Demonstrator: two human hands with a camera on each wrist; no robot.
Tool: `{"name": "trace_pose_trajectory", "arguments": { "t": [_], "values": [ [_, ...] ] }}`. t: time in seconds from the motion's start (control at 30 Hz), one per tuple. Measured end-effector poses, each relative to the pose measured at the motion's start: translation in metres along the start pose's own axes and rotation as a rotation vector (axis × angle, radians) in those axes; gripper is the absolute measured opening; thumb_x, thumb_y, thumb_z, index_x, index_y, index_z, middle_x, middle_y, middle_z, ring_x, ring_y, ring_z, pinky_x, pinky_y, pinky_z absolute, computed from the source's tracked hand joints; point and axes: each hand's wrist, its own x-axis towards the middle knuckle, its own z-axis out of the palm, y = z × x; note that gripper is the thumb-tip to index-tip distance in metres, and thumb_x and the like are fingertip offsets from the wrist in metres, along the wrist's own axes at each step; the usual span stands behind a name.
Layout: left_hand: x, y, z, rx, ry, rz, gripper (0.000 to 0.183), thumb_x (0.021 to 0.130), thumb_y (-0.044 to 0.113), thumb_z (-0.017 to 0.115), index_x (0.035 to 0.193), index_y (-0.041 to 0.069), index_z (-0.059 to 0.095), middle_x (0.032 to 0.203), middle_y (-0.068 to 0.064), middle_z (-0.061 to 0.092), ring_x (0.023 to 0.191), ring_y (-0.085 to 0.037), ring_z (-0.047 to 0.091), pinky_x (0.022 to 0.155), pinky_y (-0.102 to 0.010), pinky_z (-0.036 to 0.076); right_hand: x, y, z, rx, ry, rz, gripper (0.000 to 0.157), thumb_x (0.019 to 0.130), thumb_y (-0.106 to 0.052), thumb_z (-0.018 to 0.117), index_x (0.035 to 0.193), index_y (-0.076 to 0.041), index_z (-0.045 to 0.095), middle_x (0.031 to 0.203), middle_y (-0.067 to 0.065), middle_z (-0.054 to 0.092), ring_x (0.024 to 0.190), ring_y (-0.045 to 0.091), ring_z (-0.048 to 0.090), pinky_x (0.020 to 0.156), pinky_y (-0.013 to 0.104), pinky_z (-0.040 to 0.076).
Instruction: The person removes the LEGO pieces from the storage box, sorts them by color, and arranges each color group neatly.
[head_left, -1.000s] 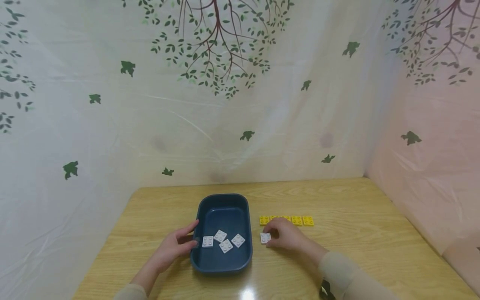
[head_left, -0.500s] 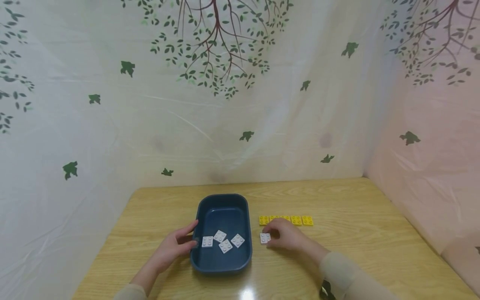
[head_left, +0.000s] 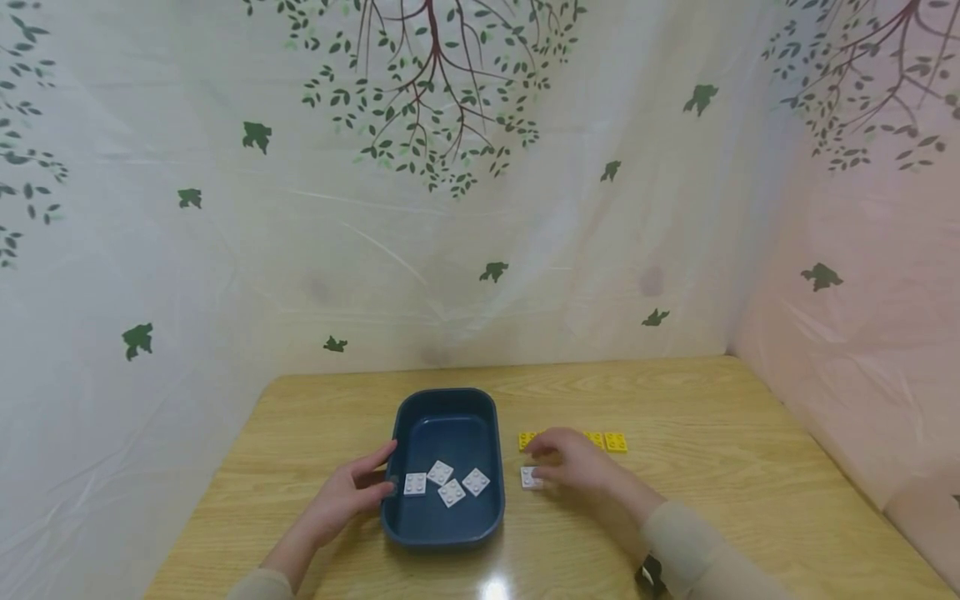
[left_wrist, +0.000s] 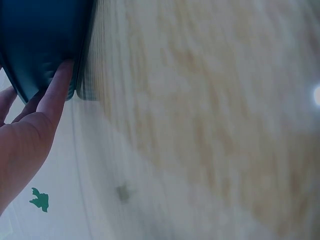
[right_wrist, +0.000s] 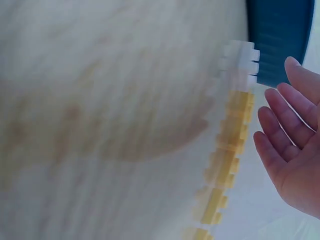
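A dark blue tray [head_left: 442, 533] stands on the table with several white square bricks [head_left: 452, 492] lying in it. My left hand [head_left: 341, 500] touches the tray's left side with finger and thumb spread along the rim; in the left wrist view its thumb [left_wrist: 59, 82] lies against the tray wall. Right of the tray, a single white brick [head_left: 527, 477] rests on the table, studs up. Over it hovers my right hand [head_left: 581, 464], holding nothing. In the right wrist view its loosely extended fingers [right_wrist: 272, 122] are apart from the white brick [right_wrist: 244, 62].
A row of yellow bricks [head_left: 616, 442] lies behind the lone white brick, partly hidden by the right hand. The wooden table [head_left: 720, 467] meets a pale curtain [head_left: 600, 250] printed with branches and birds at its back edge.
My right hand has let go of the lone white brick and risen slightly, covering more of the yellow row. The brick stays in place. The left hand and tray have not moved.
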Motion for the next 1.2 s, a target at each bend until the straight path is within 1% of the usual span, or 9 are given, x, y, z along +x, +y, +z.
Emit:
{"name": "trace_pose_trajectory", "arguments": {
  "t": [0.1,0.2,0.37,0.57,0.73,0.87,1.0,1.1,1.2],
  "values": [
    [0.000,0.001,0.001,-0.001,0.006,-0.004,0.067,0.094,0.011,0.067,0.153,0.006,0.035,0.155,-0.028,0.030,0.128,-0.044,0.049,0.092,-0.041,0.054,0.003,-0.004,-0.005,-0.018,-0.006,-0.021,0.029,0.089,-0.017,0.075,0.115,-0.006,0.069,0.103,-0.001,0.070,0.097,0.017,0.064,0.088,0.040,0.054],
    [-0.001,0.001,0.001,0.009,0.010,-0.006,0.067,0.094,0.012,0.067,0.153,0.006,0.036,0.155,-0.028,0.030,0.127,-0.044,0.050,0.092,-0.041,0.054,0.006,-0.011,-0.007,-0.011,-0.016,-0.033,0.030,0.089,-0.017,0.074,0.117,-0.007,0.069,0.101,-0.003,0.070,0.094,0.013,0.064,0.086,0.038,0.055],
    [-0.008,0.002,0.007,0.019,0.018,-0.015,0.067,0.095,0.014,0.067,0.153,0.006,0.035,0.154,-0.028,0.030,0.127,-0.044,0.050,0.092,-0.042,0.055,0.010,-0.029,-0.011,0.022,-0.029,-0.061,0.031,0.090,-0.019,0.074,0.119,-0.008,0.069,0.097,-0.008,0.069,0.089,0.008,0.062,0.084,0.040,0.056],
    [-0.016,0.004,0.014,0.013,0.038,-0.020,0.066,0.095,0.013,0.067,0.153,0.007,0.036,0.154,-0.028,0.031,0.127,-0.043,0.050,0.092,-0.042,0.054,0.018,-0.053,-0.007,0.054,-0.008,-0.143,0.029,0.090,-0.022,0.075,0.117,-0.013,0.070,0.095,-0.010,0.069,0.088,0.006,0.063,0.085,0.042,0.056],
    [-0.023,0.005,0.019,0.024,0.051,-0.024,0.066,0.094,0.014,0.068,0.152,0.007,0.037,0.153,-0.029,0.032,0.126,-0.043,0.051,0.092,-0.042,0.054,0.022,-0.074,0.003,0.097,-0.022,-0.205,0.030,0.089,-0.021,0.076,0.117,-0.014,0.069,0.094,-0.009,0.070,0.088,0.005,0.063,0.085,0.037,0.056],
    [-0.033,0.008,0.022,0.025,0.047,-0.036,0.066,0.094,0.015,0.068,0.152,0.007,0.038,0.153,-0.028,0.034,0.126,-0.042,0.052,0.092,-0.041,0.055,0.020,-0.092,0.017,0.116,-0.055,-0.236,0.033,0.088,-0.020,0.076,0.120,-0.013,0.068,0.103,-0.005,0.071,0.093,0.004,0.064,0.087,0.031,0.055],
    [-0.044,0.010,0.025,0.024,0.040,-0.044,0.065,0.094,0.015,0.067,0.152,0.008,0.039,0.152,-0.027,0.036,0.126,-0.042,0.052,0.093,-0.041,0.054,0.018,-0.111,0.030,0.070,-0.091,-0.249,0.037,0.089,-0.023,0.075,0.123,-0.013,0.067,0.112,-0.003,0.070,0.102,0.005,0.062,0.094,0.030,0.051],
    [-0.048,0.010,0.029,0.017,0.038,-0.041,0.065,0.095,0.015,0.066,0.152,0.008,0.038,0.152,-0.027,0.037,0.127,-0.042,0.051,0.093,-0.042,0.054,0.019,-0.119,0.038,0.006,-0.110,-0.265,0.040,0.089,-0.025,0.075,0.126,-0.012,0.066,0.114,-0.003,0.070,0.108,0.007,0.060,0.100,0.030,0.046],
    [-0.052,0.011,0.033,0.009,0.033,-0.039,0.064,0.096,0.015,0.065,0.153,0.008,0.037,0.152,-0.027,0.036,0.127,-0.042,0.051,0.093,-0.042,0.054,0.021,-0.123,0.045,-0.033,-0.116,-0.284,0.043,0.088,-0.023,0.077,0.127,-0.010,0.066,0.117,-0.002,0.069,0.112,0.011,0.059,0.104,0.031,0.043]
  ]
}}
